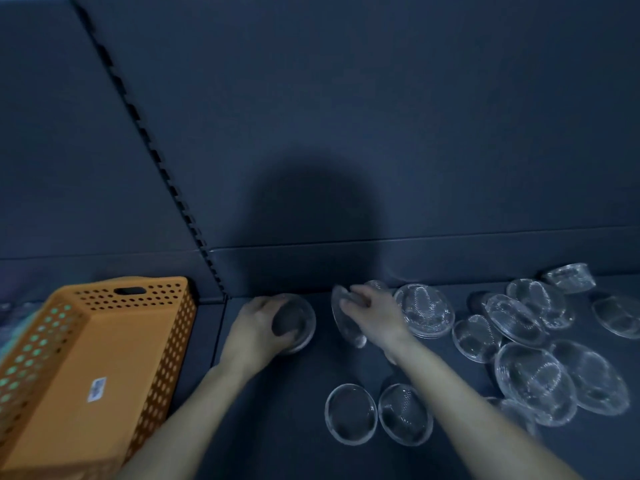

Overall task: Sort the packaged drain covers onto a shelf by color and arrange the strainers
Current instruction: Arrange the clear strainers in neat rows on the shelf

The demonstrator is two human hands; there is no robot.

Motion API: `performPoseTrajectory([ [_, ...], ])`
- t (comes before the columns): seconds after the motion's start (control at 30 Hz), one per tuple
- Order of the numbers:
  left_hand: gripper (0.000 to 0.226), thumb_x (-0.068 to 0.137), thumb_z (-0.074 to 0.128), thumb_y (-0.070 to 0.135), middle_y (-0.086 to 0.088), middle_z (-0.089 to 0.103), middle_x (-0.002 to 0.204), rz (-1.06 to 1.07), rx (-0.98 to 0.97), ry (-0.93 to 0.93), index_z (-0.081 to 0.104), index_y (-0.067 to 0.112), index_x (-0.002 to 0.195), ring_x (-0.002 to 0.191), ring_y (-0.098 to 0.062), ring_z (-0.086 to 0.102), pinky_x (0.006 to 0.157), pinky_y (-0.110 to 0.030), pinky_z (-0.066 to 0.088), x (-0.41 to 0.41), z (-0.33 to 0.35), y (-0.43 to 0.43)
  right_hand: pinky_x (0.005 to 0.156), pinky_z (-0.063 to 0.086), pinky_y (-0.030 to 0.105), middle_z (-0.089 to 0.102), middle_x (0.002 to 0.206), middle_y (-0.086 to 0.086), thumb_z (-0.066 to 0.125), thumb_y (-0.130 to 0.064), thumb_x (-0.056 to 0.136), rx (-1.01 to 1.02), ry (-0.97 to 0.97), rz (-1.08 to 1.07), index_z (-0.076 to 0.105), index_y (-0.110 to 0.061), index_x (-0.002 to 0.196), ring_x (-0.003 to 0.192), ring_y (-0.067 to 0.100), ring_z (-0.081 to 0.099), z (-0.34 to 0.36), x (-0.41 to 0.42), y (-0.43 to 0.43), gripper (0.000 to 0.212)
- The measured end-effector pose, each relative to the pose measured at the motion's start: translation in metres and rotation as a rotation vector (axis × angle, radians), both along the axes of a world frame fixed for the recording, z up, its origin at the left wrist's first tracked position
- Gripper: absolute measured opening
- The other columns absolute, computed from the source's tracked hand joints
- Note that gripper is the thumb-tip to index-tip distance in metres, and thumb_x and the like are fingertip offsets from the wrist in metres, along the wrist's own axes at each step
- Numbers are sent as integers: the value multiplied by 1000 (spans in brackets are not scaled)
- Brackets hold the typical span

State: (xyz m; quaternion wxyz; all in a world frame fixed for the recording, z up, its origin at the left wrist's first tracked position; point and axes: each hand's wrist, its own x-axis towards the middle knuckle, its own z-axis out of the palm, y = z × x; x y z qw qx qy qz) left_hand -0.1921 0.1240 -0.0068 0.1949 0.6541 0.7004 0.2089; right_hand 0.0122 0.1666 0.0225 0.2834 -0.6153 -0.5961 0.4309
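Note:
My left hand (pixel 258 325) grips a round mesh strainer (pixel 298 322) in clear wrap, set down on the dark shelf (pixel 277 403) near its back wall. My right hand (pixel 375 315) holds a second wrapped strainer (pixel 343 318) tilted up on its edge, just right of the first. Two more wrapped strainers (pixel 350 414) lie flat side by side in front, between my forearms. Several others (pixel 533 382) lie scattered and overlapping on the right of the shelf.
An orange perforated basket (pixel 86 368) stands upside down at the left, a white label on its base. A slotted upright (pixel 149 143) runs down the dark back panel to the shelf's corner. The light is dim.

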Motion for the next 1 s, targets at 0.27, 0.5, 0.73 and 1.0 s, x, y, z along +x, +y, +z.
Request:
performPoseTrajectory([
  [0.27,60,81,65,39,0,45,136,65,-28,105,46,23,136,122,-21,42,94,-33,44,-23,-1,-10,85,47,29,69,101,5,70,-29,79,25,-197,-121,64,-15,114,98,23,64,-12,43,8,38],
  [0.5,61,78,70,36,4,53,128,-11,118,-27,48,24,133,118,-18,47,96,-26,39,9,13,-4,85,34,15,63,123,7,70,-28,81,70,-320,-71,55,-10,128,115,20,56,-13,67,4,53],
  [0.73,59,80,66,37,-3,53,133,-277,-29,120,49,17,133,120,-21,50,102,-31,39,45,-7,20,102,31,20,49,129,8,69,-30,80,181,-524,185,49,-14,133,123,22,45,-22,54,-4,58],
  [1.0,56,91,56,28,-1,30,151,-270,8,152,37,16,143,135,-19,36,108,-26,31,44,-13,27,108,28,24,42,139,9,65,-27,84,194,-636,290,42,-11,138,130,26,38,-31,50,8,61],
])
